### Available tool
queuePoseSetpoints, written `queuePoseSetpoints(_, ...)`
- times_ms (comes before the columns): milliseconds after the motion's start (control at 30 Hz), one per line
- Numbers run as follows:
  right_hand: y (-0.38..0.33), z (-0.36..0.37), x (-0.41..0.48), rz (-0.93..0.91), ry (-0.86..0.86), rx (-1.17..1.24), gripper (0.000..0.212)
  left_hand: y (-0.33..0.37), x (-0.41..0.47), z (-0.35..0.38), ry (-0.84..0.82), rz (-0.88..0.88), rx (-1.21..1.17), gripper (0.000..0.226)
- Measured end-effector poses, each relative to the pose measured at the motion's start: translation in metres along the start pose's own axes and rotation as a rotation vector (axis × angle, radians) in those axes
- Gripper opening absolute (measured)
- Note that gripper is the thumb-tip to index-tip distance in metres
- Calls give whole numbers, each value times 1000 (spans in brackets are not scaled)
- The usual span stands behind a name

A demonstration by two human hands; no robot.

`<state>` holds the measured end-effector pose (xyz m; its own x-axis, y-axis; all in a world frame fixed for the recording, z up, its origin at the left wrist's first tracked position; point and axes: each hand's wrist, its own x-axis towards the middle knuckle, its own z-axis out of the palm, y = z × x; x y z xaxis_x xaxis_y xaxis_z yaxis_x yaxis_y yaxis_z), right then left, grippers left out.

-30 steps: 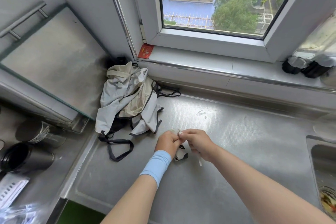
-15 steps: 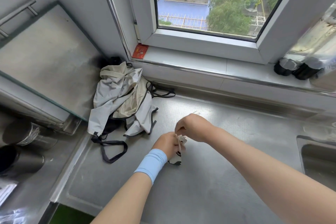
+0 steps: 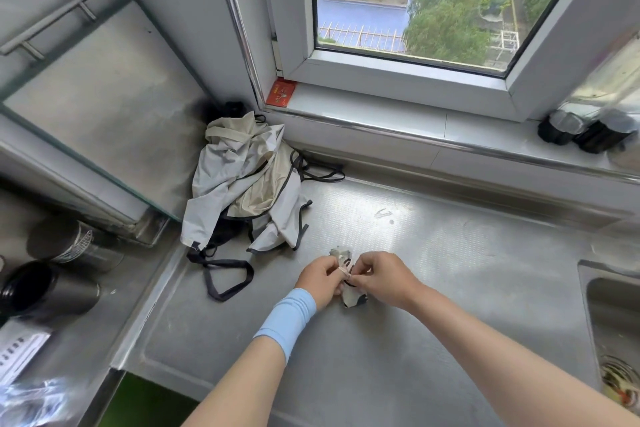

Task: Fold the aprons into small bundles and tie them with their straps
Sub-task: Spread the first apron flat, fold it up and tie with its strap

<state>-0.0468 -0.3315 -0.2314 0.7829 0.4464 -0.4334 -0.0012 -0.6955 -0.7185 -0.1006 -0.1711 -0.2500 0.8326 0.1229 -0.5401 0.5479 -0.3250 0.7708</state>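
Observation:
A small pale apron bundle with dark trim lies on the steel counter between my hands. My left hand, with a light blue wristband, grips the bundle from the left. My right hand pinches a thin pale strap that runs across the bundle's top. Both hands hide most of the bundle. A loose heap of grey and beige aprons with dark straps lies in the back left corner of the counter.
A sink opens at the right edge. Dark steel cups stand on the lower surface at the left. Two dark jars and a red card sit on the window sill. A dark strap loop trails from the heap.
My right hand, raised over the bundle pulling the strap half a second ago, has come back down beside my left hand at the bundle.

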Motion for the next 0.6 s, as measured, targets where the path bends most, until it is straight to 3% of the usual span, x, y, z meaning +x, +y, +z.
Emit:
queuePoseSetpoints(67,4,7,-3,-33,121,-37,5,2,1,-8,-66,-39,-5,16)
queuePoseSetpoints(167,10,18,-13,-219,345,-159,27,5,-3,-11,-135,-134,-208,17)
queuePoseSetpoints(333,-1,28,-22,-347,366,-262,21,3,-11,-10,-169,-180,-447,15)
queuePoseSetpoints(467,-1,33,-20,-341,521,-276,11,5,-13,-1,-50,-251,-613,22)
queuePoseSetpoints(600,-1,30,-24,-290,415,-242,6,0,-10,5,114,-339,-566,21)
